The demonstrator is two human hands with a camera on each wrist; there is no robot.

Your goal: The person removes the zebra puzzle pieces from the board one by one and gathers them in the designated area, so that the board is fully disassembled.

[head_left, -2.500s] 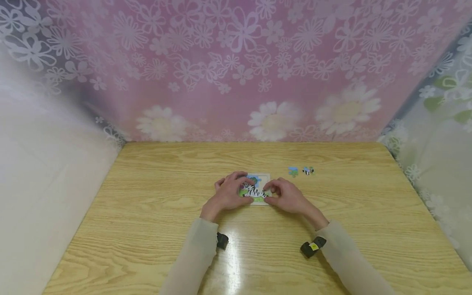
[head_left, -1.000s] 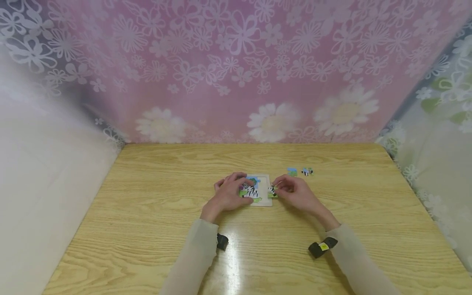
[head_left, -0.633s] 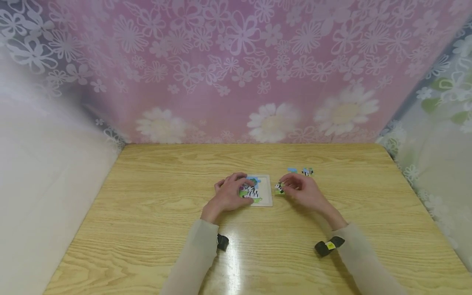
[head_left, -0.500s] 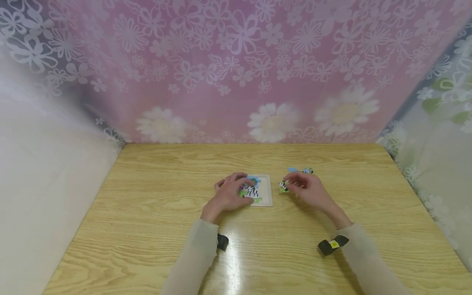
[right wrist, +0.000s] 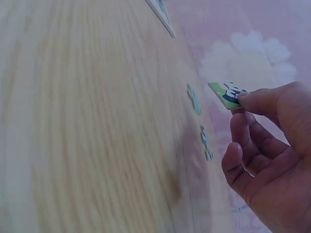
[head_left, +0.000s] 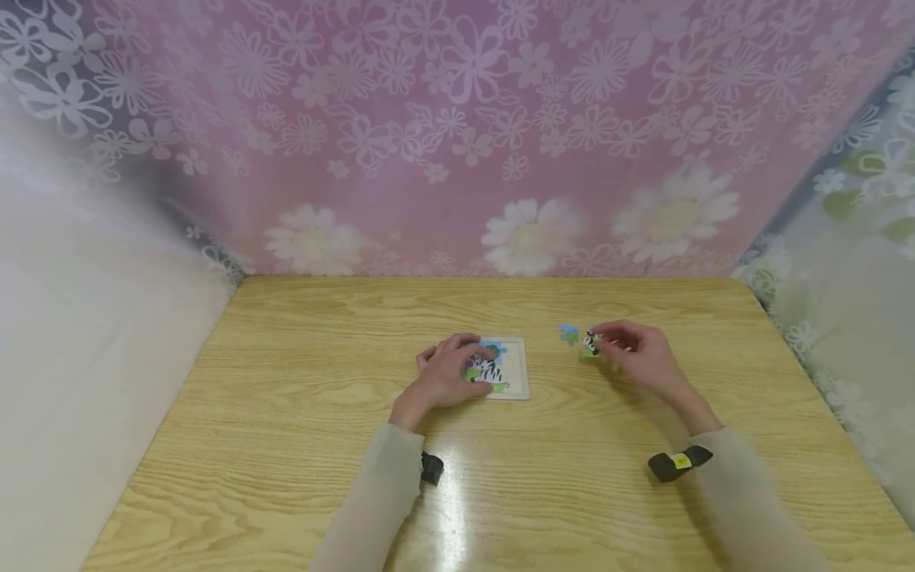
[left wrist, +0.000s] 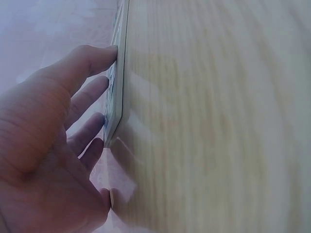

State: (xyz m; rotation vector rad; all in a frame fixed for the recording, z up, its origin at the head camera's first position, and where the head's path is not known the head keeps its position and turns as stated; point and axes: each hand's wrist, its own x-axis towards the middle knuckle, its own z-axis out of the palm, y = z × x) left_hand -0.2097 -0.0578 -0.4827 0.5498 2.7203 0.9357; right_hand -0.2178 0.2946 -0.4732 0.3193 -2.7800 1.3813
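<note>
In the head view a small jigsaw board (head_left: 524,385) with a pale rim lies mid-table, its left part showing a zebra and its right part bare. My left hand (head_left: 445,375) rests on the left of it; the left wrist view shows thumb and fingertips pressing on the board (left wrist: 118,92). To the right, my right hand (head_left: 646,361) pinches a jigsaw piece (head_left: 590,345) between thumb and fingers, above the table. The piece (right wrist: 224,95) has a green edge and black-and-white markings in the right wrist view.
A blue-and-green jigsaw piece (head_left: 569,334) lies on the wooden table (head_left: 322,342), left of the held piece. Another loose piece (right wrist: 206,143) lies near it, mostly hidden by my right hand in the head view. A pink flowered cloth (head_left: 429,143) hangs behind the table.
My right hand lifted the piece from the board's right side and carried it right and away from me, to the loose pieces. My left hand has stayed on the board.
</note>
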